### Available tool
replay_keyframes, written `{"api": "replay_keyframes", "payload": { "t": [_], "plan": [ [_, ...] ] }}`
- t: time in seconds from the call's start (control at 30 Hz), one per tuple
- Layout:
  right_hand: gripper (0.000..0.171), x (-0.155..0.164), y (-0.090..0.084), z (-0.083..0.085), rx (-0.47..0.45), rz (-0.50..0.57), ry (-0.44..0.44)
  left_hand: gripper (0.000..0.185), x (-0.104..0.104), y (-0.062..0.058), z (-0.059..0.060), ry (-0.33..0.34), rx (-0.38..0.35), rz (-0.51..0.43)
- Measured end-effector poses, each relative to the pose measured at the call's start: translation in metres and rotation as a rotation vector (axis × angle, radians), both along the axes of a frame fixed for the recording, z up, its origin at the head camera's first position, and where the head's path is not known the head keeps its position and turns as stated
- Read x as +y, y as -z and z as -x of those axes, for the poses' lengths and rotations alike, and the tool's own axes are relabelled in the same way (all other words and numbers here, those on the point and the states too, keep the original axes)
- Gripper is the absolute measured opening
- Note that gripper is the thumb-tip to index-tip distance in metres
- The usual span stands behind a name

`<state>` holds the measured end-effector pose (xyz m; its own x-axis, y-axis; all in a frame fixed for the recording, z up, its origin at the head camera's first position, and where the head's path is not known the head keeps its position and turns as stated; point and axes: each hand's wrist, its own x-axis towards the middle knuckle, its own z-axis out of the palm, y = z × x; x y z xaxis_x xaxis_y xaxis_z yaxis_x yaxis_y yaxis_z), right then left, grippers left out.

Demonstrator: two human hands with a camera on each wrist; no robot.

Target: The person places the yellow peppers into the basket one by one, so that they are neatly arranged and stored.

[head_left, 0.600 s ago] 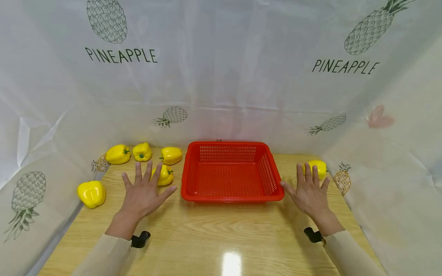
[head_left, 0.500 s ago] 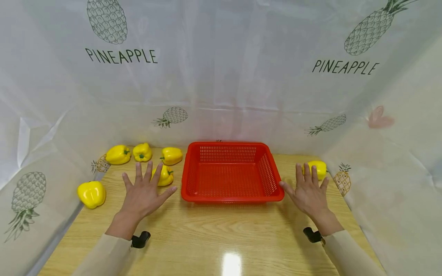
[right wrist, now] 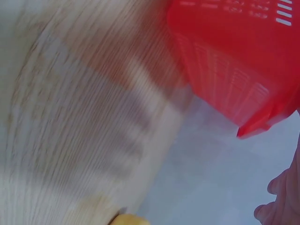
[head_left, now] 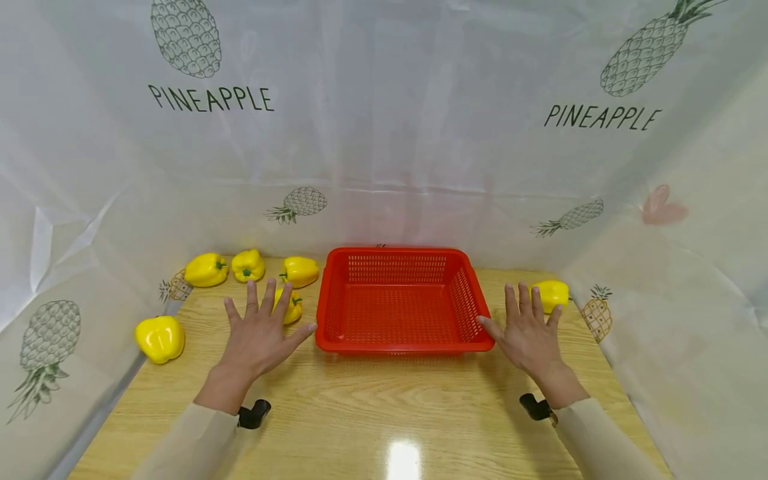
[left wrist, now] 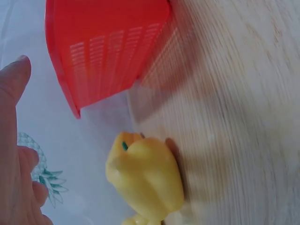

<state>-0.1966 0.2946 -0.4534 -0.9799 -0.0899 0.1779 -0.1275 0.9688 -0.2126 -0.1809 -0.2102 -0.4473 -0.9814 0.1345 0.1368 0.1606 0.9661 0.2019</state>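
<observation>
A red slotted plastic basket (head_left: pixel 393 348) stands in the middle of the wooden table, with nothing in it. To its left my left hand (head_left: pixel 257 340) hovers, fingers spread, partly covering a yellow bell pepper (head_left: pixel 294 309); in the left wrist view the hand (left wrist: pixel 11 154) is apart from the basket (left wrist: pixel 105 56) and the pepper (left wrist: pixel 150 176). My right hand (head_left: pixel 531 337) is spread at the basket's right rim; its thumb overlaps the rim in the head view, and I cannot tell if it touches. Just beyond its fingers lies another yellow bell pepper (head_left: pixel 551 295).
Several more yellow bell peppers lie at the left: one near the left edge (head_left: pixel 160 339), others along the back, such as the far-left pepper (head_left: pixel 206 270). A white pineapple-print sheet (head_left: pixel 396 133) walls the back and both sides of the table (head_left: pixel 384 407).
Both hands have moved inward toward the basket, the left hand to the right and the right hand to the left. Basket and peppers have stayed in place.
</observation>
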Motion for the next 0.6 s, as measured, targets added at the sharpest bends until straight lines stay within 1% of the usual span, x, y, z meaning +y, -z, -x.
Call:
{"api": "replay_keyframes", "payload": {
  "t": [0.17,0.37,0.47,0.6],
  "plan": [
    [0.1,-0.007,0.001,0.003,-0.012,-0.002,-0.006,0.103,0.014,-0.001,0.004,0.025,0.002,0.001],
    [0.103,-0.019,0.001,0.005,-0.042,0.004,-0.027,0.102,0.04,0.002,0.011,0.089,0.015,-0.002],
    [0.103,-0.024,0.001,0.004,-0.072,0.02,-0.063,0.103,0.051,0.005,0.014,0.134,-0.019,-0.017],
    [0.101,-0.033,0.002,0.002,-0.131,0.068,-0.12,0.106,0.058,0.011,0.018,0.184,-0.112,-0.07]
  ]
}}
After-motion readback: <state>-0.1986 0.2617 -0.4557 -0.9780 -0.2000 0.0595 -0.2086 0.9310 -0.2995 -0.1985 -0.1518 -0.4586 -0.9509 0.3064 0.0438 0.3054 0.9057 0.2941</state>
